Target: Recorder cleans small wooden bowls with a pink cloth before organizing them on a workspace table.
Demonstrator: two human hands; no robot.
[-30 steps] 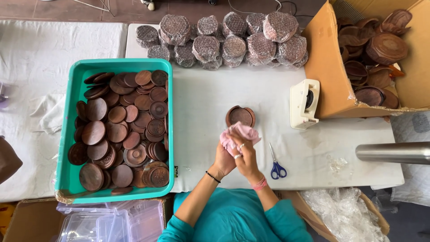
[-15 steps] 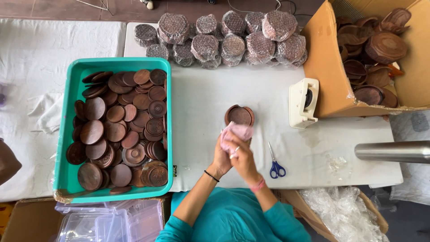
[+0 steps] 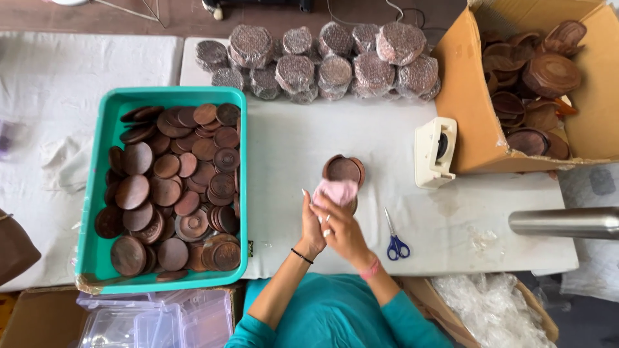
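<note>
Pink cloth (image 3: 336, 191), dark brown wooden discs (image 3: 173, 183) in a teal tray (image 3: 97, 245). Blue-handled scissors (image 3: 395, 240) on the white table cover (image 3: 290, 148), beside a tan cardboard box (image 3: 467, 109).

I see teal plastic tray (image 3: 97, 251) of round brown wooden discs (image 3: 177, 180) left on white-covered table (image 3: 290, 142) | small stack of wooden discs (image 3: 343, 169) centre, just behind pink cloth (image 3: 336, 192) | blue-handled scissors (image 3: 394, 240) right of it | wrapped disc bundles (image 3: 322, 61) along far edge | open cardboard box (image 3: 474, 103) far right, cream tape dispenser (image 3: 433, 151) just beside it.
</note>
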